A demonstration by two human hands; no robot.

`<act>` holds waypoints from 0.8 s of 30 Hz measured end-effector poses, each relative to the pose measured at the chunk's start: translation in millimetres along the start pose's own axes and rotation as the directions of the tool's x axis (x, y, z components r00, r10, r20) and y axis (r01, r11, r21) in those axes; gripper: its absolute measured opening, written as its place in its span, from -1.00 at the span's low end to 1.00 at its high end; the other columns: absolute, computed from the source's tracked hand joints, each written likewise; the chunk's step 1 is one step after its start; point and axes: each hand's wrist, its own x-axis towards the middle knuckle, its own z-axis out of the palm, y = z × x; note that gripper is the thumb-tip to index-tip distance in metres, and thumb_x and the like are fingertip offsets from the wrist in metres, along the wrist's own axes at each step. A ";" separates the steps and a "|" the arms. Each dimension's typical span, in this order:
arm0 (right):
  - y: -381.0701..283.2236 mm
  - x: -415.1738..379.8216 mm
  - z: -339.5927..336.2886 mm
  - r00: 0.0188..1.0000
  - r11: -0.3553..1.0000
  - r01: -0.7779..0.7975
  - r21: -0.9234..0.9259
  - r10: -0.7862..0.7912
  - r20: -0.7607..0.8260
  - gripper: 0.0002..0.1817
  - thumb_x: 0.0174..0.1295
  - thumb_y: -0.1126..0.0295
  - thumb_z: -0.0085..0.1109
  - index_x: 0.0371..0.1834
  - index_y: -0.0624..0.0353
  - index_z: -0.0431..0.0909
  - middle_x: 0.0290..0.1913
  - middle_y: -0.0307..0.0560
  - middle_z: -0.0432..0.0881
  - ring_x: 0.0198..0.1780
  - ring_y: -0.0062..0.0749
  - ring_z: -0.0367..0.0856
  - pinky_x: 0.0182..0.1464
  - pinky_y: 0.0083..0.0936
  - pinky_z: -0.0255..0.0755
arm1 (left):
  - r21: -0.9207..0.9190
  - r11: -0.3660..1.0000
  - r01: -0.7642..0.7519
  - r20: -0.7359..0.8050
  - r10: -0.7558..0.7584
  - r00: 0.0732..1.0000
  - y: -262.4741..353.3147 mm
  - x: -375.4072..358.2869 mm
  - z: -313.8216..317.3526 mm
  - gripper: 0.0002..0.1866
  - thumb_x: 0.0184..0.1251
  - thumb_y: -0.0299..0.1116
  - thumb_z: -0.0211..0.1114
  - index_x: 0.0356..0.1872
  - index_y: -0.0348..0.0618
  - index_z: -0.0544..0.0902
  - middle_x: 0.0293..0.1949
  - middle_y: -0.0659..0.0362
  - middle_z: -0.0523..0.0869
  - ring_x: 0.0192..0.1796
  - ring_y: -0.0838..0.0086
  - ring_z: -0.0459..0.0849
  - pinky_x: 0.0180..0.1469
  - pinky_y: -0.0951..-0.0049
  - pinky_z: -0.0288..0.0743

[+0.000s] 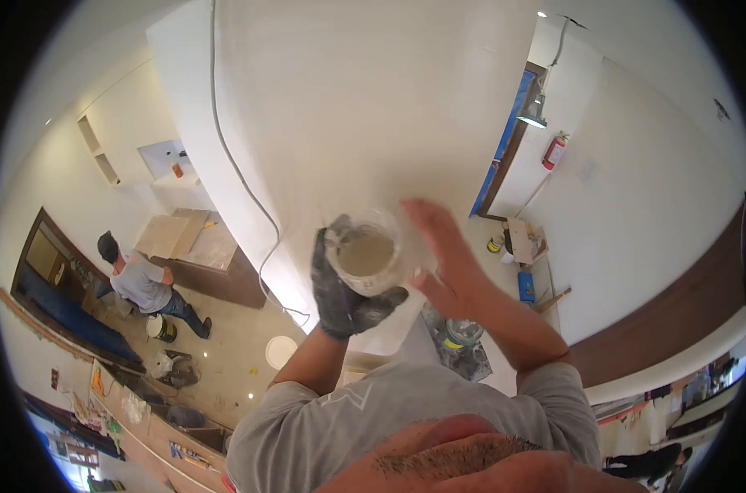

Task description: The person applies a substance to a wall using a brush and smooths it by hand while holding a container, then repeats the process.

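My left hand (344,287), in a dark, dust-smeared glove, is wrapped round a clear plastic tub (379,283). Pale, creamy compound (366,253) shows inside the tub, whose mouth faces me. Just to the right of the tub is my bare right hand (440,255), slightly blurred by motion. Its thumb and fingers are apart with nothing visible between them, and a small gap separates it from the tub. Both hands are in front of a broad off-white wall panel (365,99).
A grey cable (225,148) hangs along the panel's left edge. Below right, a bucket (463,331) stands on a dark mat. Another person (147,283) works at the left beside a bucket (161,329). A lit lamp (533,112) and a fire extinguisher (554,152) are at the right.
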 end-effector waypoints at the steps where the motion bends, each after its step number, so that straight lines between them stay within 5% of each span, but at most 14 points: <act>1: -7.4 15.4 -10.6 0.997 0.958 0.032 -0.284 -0.052 -0.063 -0.03 0.31 -0.06 0.38 0.68 0.18 0.20 0.45 0.36 0.27 0.51 0.39 0.25 0.53 0.15 0.20 | 0.012 0.999 -0.034 -0.036 0.035 0.999 -6.7 6.4 -4.7 0.21 -0.15 0.18 0.79 0.46 -0.33 0.35 0.17 0.01 0.70 0.19 0.23 0.71 0.29 0.21 0.58; 3: -21.7 50.2 -26.7 0.950 0.718 0.059 -0.694 -0.255 -0.182 -0.03 0.24 -0.19 0.39 0.64 0.08 0.32 0.35 0.27 0.34 0.36 0.33 0.34 0.37 0.19 0.29 | 0.022 0.997 -0.078 -0.085 0.080 0.993 -17.0 14.0 -9.4 0.21 -0.15 0.18 0.79 0.45 -0.34 0.35 0.17 0.01 0.70 0.20 0.23 0.71 0.30 0.19 0.56; 5: -27.7 77.5 -40.3 0.942 0.539 0.016 -0.842 -0.291 -0.168 0.01 0.19 -0.26 0.40 0.65 -0.02 0.33 0.21 0.18 0.42 0.22 0.12 0.39 0.24 0.07 0.33 | -0.001 0.997 -0.077 -0.090 0.076 0.993 -25.7 19.6 -10.4 0.21 -0.15 0.17 0.78 0.45 -0.35 0.34 0.16 0.01 0.70 0.23 0.21 0.69 0.34 0.17 0.53; 9: -8.3 125.1 -56.4 0.907 0.244 -0.003 -0.970 -0.409 -0.106 0.08 0.03 -0.44 0.39 0.64 -0.24 0.39 -0.01 -0.02 0.44 0.00 -0.11 0.37 0.03 -0.11 0.34 | -0.020 0.999 -0.038 0.014 0.039 0.999 -34.7 25.0 -10.1 0.17 -0.12 0.14 0.77 0.44 -0.32 0.35 0.16 0.04 0.70 0.25 0.19 0.67 0.40 0.18 0.46; 12: -5.5 143.5 -67.9 0.923 0.064 -0.062 -0.996 -0.376 -0.082 0.04 0.03 -0.47 0.36 0.63 -0.35 0.40 -0.05 -0.07 0.43 -0.04 -0.12 0.37 -0.01 -0.15 0.34 | -0.103 0.971 0.215 0.157 -0.197 0.968 -58.6 22.9 -17.0 0.18 -0.12 0.05 0.81 0.48 -0.27 0.32 0.20 0.06 0.67 0.25 0.25 0.67 0.35 0.21 0.55; 14: 4.7 147.2 -77.0 0.914 0.054 -0.061 -0.997 -0.398 -0.078 0.04 0.01 -0.47 0.36 0.62 -0.37 0.41 -0.06 -0.12 0.37 -0.05 -0.15 0.34 -0.05 -0.16 0.29 | -0.132 0.915 0.382 0.258 -0.340 0.904 -77.0 18.8 -21.2 0.19 -0.13 -0.01 0.83 0.50 -0.24 0.31 0.22 0.08 0.64 0.25 0.29 0.67 0.31 0.23 0.61; 16: 9.8 146.0 -81.2 0.910 0.047 -0.066 -0.997 -0.406 -0.079 0.04 0.00 -0.47 0.36 0.61 -0.38 0.42 -0.07 -0.15 0.33 -0.06 -0.17 0.33 -0.07 -0.17 0.27 | -0.158 0.919 0.362 0.259 -0.316 0.913 -68.4 23.5 -17.3 0.17 -0.09 0.05 0.79 0.51 -0.21 0.30 0.25 0.09 0.64 0.27 0.28 0.65 0.36 0.19 0.56; 18: 10.9 144.2 -82.9 0.912 0.038 -0.076 -0.996 -0.401 -0.085 0.04 0.00 -0.48 0.36 0.61 -0.39 0.42 -0.06 -0.16 0.32 -0.05 -0.18 0.32 -0.07 -0.19 0.26 | -0.181 0.972 0.150 0.152 -0.123 0.981 -51.0 25.4 -9.8 0.14 0.00 0.23 0.67 0.50 -0.19 0.30 0.28 0.09 0.64 0.31 0.21 0.62 0.49 0.10 0.39; 20: 11.8 142.4 -84.9 0.919 0.030 -0.083 -0.996 -0.386 -0.088 0.05 -0.01 -0.50 0.35 0.61 -0.40 0.43 -0.06 -0.17 0.31 -0.05 -0.19 0.32 -0.06 -0.19 0.26 | -0.001 1.000 0.011 0.158 -0.011 0.987 -64.7 24.9 -15.6 0.17 -0.03 0.20 0.69 0.51 -0.19 0.27 0.32 0.09 0.61 0.35 0.22 0.59 0.50 0.12 0.39; 24: 15.6 137.3 -90.7 0.916 0.022 -0.092 -0.996 -0.390 -0.093 0.07 -0.03 -0.53 0.34 0.62 -0.41 0.42 -0.06 -0.18 0.29 -0.04 -0.19 0.32 -0.03 -0.19 0.27 | -0.128 0.989 0.071 0.147 -0.052 0.988 -72.7 21.1 -9.8 0.17 -0.06 0.13 0.74 0.50 -0.22 0.28 0.30 0.07 0.63 0.35 0.21 0.61 0.49 0.14 0.40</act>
